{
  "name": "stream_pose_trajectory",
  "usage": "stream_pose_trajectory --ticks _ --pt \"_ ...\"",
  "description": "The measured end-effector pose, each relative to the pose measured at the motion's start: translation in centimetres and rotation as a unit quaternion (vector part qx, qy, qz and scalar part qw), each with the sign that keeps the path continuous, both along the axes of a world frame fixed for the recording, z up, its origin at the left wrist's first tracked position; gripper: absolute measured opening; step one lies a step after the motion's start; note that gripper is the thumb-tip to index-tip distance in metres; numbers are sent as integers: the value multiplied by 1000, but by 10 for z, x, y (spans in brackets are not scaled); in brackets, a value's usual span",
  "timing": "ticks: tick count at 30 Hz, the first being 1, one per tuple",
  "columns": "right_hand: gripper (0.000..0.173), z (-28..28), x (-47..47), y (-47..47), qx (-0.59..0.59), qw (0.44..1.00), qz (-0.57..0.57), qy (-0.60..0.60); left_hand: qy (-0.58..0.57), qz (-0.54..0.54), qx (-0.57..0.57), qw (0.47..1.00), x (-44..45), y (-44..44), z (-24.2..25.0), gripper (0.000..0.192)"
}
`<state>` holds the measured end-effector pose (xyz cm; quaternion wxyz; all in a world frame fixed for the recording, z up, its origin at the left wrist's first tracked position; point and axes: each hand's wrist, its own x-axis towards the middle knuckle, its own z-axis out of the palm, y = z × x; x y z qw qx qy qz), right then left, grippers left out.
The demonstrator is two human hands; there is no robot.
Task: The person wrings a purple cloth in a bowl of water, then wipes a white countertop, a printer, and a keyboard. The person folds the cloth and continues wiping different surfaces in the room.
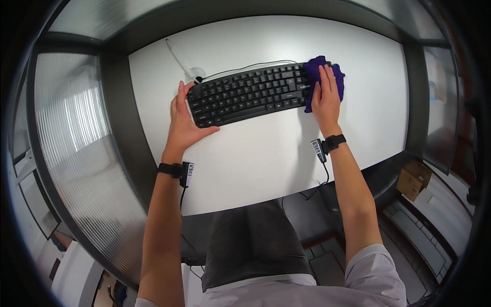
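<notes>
A black computer keyboard (pixel 249 92) lies slightly tilted on the white desk (pixel 245 161). My left hand (pixel 186 122) holds its left end, with the thumb along the front edge and the fingers at the back corner. At the right end, my right hand (pixel 327 98) lies flat on a crumpled purple cloth (pixel 316 67), its fingers stretched out and close together. The cloth covers the keyboard's right end and hangs past its edge. What is under the palm is hidden. Each wrist wears a black strap with a small wired device.
A dark cable (pixel 249 66) runs behind the keyboard to a white cable (pixel 176 57) at the back left. Grey partitions with ribbed panels (pixel 76 103) border the desk. A cardboard box (pixel 413 179) stands beyond the desk at the right.
</notes>
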<state>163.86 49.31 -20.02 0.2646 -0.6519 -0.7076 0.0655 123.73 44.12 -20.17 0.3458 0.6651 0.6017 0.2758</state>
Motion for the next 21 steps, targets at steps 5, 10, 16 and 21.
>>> stream_pose_trajectory --ticks 5,10,16,21 --pt "53 1 -102 -19 8 984 175 -17 11 1 -2 1000 -2 -1 -4 155" --pt "50 6 -213 -30 -12 942 320 96 18 3 48 999 -4 -1 -11 144" --pt "48 14 -222 -34 -44 926 370 68 27 22 31 999 -7 -3 -14 140" --pt "59 8 -154 -29 -9 907 416 -57 6 12 18 1000 -3 0 -1 147"
